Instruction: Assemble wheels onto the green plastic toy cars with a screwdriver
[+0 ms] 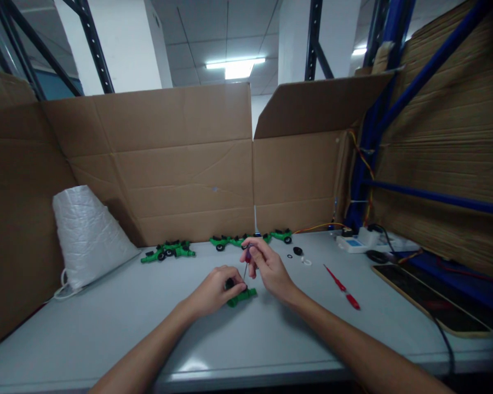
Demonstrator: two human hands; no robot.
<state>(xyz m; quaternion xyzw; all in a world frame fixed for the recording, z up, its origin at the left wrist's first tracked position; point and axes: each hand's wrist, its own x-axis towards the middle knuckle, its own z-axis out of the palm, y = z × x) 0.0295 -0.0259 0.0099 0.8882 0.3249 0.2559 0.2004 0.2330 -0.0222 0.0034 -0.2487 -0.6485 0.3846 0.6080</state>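
My left hand [218, 289] is closed on a small green toy vehicle body [242, 296] with black parts, keeping it low over the white table. Part of that toy is hidden under my fingers. My right hand [269, 268] grips a screwdriver [248, 255] by its dark red handle. Its thin shaft points down, and the tip meets the toy or comes very close to it; I cannot tell which. A red pen-like tool [342, 287] lies on the table to the right of my right hand.
Green toy vehicles [168, 250] line the back of the table [139, 323]. A black wheel [298, 251] and white rings [306, 262] lie right of centre. A white bag [88, 238] stands left; a power strip [355, 243] and dark flat panel [431, 298] lie right. Cardboard walls [181, 180] surround the table.
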